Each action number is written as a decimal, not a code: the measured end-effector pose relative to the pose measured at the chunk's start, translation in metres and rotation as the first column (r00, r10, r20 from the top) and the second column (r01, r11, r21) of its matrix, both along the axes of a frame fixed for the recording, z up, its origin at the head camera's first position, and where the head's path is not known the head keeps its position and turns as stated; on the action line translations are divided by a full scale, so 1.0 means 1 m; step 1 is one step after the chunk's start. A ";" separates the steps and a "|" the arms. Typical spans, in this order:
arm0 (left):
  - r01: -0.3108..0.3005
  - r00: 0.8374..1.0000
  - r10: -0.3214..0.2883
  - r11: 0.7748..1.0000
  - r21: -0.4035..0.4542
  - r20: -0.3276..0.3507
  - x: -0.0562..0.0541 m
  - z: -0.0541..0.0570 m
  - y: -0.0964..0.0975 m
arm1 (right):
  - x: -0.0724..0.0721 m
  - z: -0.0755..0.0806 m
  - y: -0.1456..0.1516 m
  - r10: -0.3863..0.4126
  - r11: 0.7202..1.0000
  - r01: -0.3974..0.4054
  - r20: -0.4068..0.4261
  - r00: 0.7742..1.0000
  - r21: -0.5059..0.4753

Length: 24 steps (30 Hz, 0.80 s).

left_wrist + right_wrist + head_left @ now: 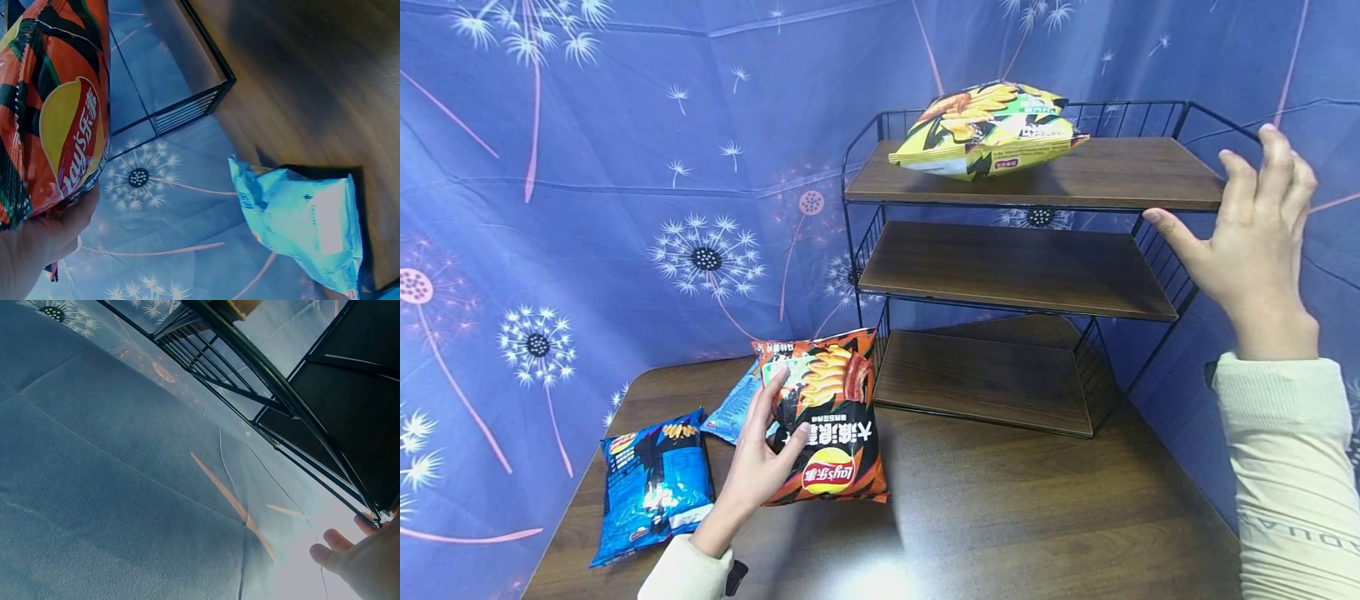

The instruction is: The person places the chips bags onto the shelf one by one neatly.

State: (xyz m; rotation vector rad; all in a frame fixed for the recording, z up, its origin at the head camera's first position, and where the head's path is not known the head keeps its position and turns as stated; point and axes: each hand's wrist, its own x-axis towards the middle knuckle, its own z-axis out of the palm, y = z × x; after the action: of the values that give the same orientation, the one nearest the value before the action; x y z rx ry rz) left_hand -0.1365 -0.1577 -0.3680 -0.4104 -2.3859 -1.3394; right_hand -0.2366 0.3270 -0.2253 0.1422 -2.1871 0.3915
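Note:
My left hand (752, 467) grips an orange and black Lay's chip bag (831, 417), raised above the table with its print upside down. In the left wrist view, the fingers lie beneath the chip bag (59, 125). At the right front corner of the rack's top shelf (1150, 171), my right hand (1255, 233) has its fingers spread, the thumb at the shelf's front edge. A fingertip meets the wire corner in the right wrist view, where the hand (369, 562) is partly cut off. A yellow chip bag (988, 133) lies on the top shelf's left part.
A dark blue chip bag (655, 487) lies at the table's left. Behind the orange bag, a lighter blue bag (733, 408) is partly hidden. The black wire rack has a middle shelf (1015, 267) and a bottom shelf (985, 379). A dandelion-patterned blue cloth (700, 125) hangs behind the table (1000, 508).

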 end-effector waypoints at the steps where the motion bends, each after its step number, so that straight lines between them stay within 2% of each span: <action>1: 0.006 1.000 -0.006 1.000 -0.001 -0.010 -0.001 0.001 0.001 | 0.000 0.000 0.000 0.002 1.000 -0.002 -0.005 1.000 0.000; 6: 0.041 0.999 -0.041 0.999 -0.007 -0.035 -0.004 0.008 0.005 | -0.001 -0.001 0.000 0.016 1.000 -0.016 -0.030 0.999 0.000; 10: 0.097 0.994 -0.097 0.995 0.001 -0.043 -0.006 0.015 0.011 | 0.000 -0.001 0.000 0.014 1.000 -0.014 -0.025 1.000 0.001; 14: 0.142 0.986 -0.141 0.990 0.012 -0.085 -0.010 0.021 0.017 | 0.000 -0.001 0.000 0.009 1.000 -0.009 -0.018 1.000 -0.003; 19: 0.208 0.973 -0.201 0.977 0.052 -0.115 -0.022 0.016 0.021 | -0.001 -0.001 0.000 0.013 1.000 -0.013 -0.031 0.999 -0.007; 24: 0.224 0.969 -0.217 0.973 0.050 -0.118 -0.035 0.011 0.025 | -0.001 -0.001 0.001 0.017 1.000 -0.017 -0.029 0.999 -0.010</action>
State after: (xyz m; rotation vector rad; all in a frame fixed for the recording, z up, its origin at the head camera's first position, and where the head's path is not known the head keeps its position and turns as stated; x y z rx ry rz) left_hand -0.1711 -0.1326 -0.3567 -0.7319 -2.2518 -1.4403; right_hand -0.2373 0.3275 -0.2263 0.1602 -2.1564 0.4075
